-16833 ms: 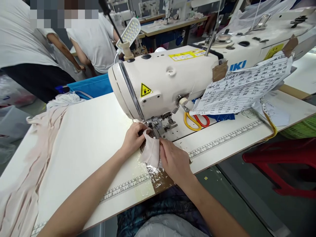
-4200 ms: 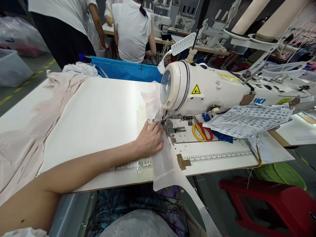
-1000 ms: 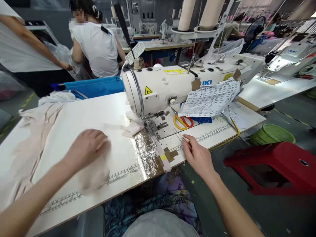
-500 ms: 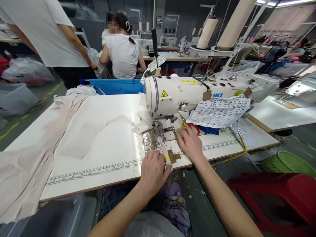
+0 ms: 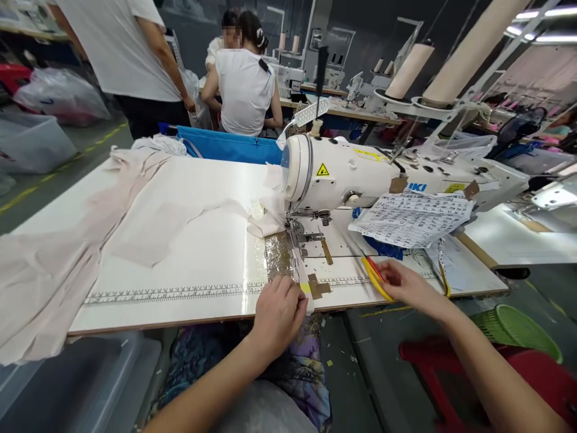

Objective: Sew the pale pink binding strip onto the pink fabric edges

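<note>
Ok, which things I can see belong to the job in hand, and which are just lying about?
Probably the job's:
scissors, in the grip of the right hand
sewing machine
pale fabric beside it
brown-handled tool, lying loose

Probably just lying about:
tape measure
blue cloth, partly hidden by the handwritten sheet
green basket
red stool

Fabric strips (image 5: 92, 237) left on tabletop (image 5: 207, 181), sewing machine (image 5: 336, 165) right, scissors (image 5: 377, 282) before paper sheet (image 5: 415, 219).

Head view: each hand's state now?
Left hand: fingers curled beside the yellow tape; whether it grips anything cannot be told.
Right hand: closed on red-and-yellow-handled scissors.
</note>
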The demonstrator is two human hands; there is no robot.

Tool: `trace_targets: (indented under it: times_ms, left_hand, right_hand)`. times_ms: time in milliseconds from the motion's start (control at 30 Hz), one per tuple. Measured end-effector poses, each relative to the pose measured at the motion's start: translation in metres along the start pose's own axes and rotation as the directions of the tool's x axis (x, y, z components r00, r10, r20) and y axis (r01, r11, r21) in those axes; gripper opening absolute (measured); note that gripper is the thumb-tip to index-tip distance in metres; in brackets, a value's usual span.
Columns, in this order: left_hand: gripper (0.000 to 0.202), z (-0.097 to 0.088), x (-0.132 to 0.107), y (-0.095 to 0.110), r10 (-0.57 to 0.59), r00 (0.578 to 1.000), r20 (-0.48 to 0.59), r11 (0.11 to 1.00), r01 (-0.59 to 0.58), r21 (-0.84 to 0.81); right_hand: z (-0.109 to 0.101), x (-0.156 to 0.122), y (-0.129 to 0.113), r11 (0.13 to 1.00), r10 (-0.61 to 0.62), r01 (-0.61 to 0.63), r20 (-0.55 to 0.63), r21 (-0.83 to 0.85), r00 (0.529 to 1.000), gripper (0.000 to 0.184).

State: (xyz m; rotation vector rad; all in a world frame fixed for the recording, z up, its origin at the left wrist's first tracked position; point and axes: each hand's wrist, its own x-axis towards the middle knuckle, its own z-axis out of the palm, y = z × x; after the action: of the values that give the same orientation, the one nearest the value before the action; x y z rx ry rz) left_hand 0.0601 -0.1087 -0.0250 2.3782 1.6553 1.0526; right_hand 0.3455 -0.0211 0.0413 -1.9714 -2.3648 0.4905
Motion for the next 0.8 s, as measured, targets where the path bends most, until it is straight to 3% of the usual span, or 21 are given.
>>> trace_targets:
  times_ms: [100, 200, 300, 433, 533, 633, 733, 800]
  left_hand:
    - [0.012, -0.004, -0.006, -0.002, 0.026, 1.000, 0.004, 0.994, -0.026, -0.102]
    - [0.013, -0.010, -0.011, -0.003, 0.030, 1.000, 0.008, 0.982, -0.028, -0.185]
    - [0.013, -0.012, -0.013, -0.005, 0.024, 1.000, -0.017, 0.976, -0.027, -0.215]
    - [0.012, -0.013, -0.015, -0.006, 0.022, 0.999, -0.041, 0.970, -0.031, -0.240]
    - [0.012, -0.014, -0.016, -0.006, 0.014, 0.998, -0.055, 0.962, -0.028, -0.273]
    - [0.013, -0.016, -0.016, -0.008, -0.065, 0.997, -0.039, 0.926, 0.045, -0.375]
    - [0.023, -0.018, -0.012, -0.008, -0.255, 0.961, 0.108, 0.761, 0.268, -0.591]
    - [0.034, -0.019, -0.007, -0.006, -0.343, 0.880, 0.328, 0.509, 0.467, -0.723]
  right_hand:
    - [-0.002, -0.043, -0.009, 0.990, -0.121, 0.111, 0.122, 0.086, 0.985, 0.034]
    - [-0.002, -0.058, -0.030, 0.985, -0.124, 0.144, 0.194, -0.095, 0.973, 0.035]
    - [-0.003, -0.047, -0.047, 0.941, -0.136, 0.190, 0.200, -0.280, 0.970, 0.038]
    - [-0.005, -0.029, -0.059, 0.889, -0.168, 0.266, 0.276, -0.373, 0.946, 0.039]
    - [-0.005, -0.024, -0.063, 0.872, -0.223, 0.330, 0.305, -0.362, 0.926, 0.038]
    - [-0.004, -0.022, -0.064, 0.907, -0.261, 0.346, 0.325, -0.239, 0.909, 0.038]
    - [-0.003, -0.020, -0.061, 0.949, -0.268, 0.308, 0.332, -0.071, 0.904, 0.043]
    - [-0.004, -0.017, -0.060, 0.964, -0.258, 0.264, 0.327, 0.029, 0.909, 0.045]
